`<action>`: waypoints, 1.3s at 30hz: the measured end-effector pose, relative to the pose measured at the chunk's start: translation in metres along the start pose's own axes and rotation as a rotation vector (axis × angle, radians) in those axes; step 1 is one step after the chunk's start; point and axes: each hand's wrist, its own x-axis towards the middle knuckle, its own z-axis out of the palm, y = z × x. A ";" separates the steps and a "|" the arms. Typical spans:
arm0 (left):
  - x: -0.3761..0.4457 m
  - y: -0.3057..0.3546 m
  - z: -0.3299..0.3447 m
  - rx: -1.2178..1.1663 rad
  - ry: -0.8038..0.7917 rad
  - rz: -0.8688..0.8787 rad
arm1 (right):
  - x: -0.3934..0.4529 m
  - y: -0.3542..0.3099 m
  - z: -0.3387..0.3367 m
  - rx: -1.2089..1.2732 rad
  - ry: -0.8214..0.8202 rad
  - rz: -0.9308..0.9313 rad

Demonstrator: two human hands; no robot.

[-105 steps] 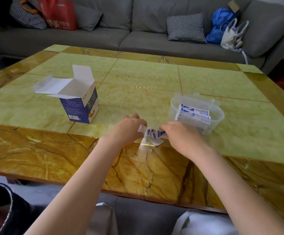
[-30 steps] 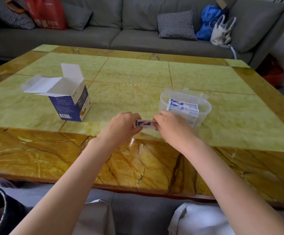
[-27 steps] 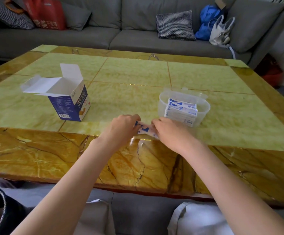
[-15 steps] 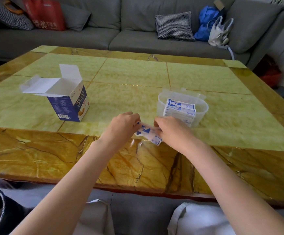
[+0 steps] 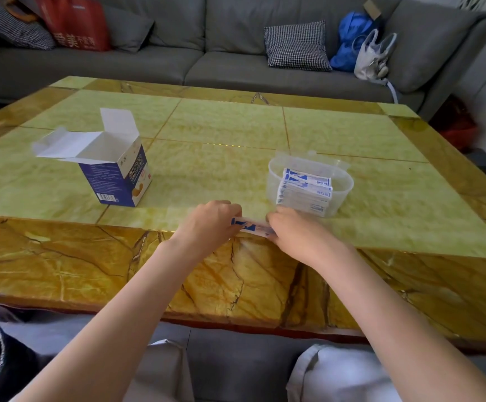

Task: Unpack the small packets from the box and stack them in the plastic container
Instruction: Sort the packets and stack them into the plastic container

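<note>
Both hands meet low over the near part of the table (image 5: 337, 134), where green tile gives way to the amber marble border. Left hand (image 5: 210, 224) and right hand (image 5: 297, 232) each pinch one end of a small bundle of packets (image 5: 252, 227) — white with blue marks, print too blurred to read. The bundle spans the gap between the fingers, just above the tabletop.

Plastic container (image 5: 343, 195), clear, sits just beyond the right hand; inside it a stack of packets (image 5: 305, 190) lies flat, blue-and-white labels, lettering not legible.

Box (image 5: 120, 178) stands upright, well left of the hands, flaps open — blue side panel with small white print and a barcode, white front with blue characters I cannot make out.

On the sofa (image 5: 236, 62) behind, a red bag (image 5: 75, 23) carries pale Chinese characters.
</note>
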 end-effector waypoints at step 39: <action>0.106 0.062 -0.035 -0.595 0.400 -0.255 | 0.025 0.083 -0.048 0.872 0.905 0.420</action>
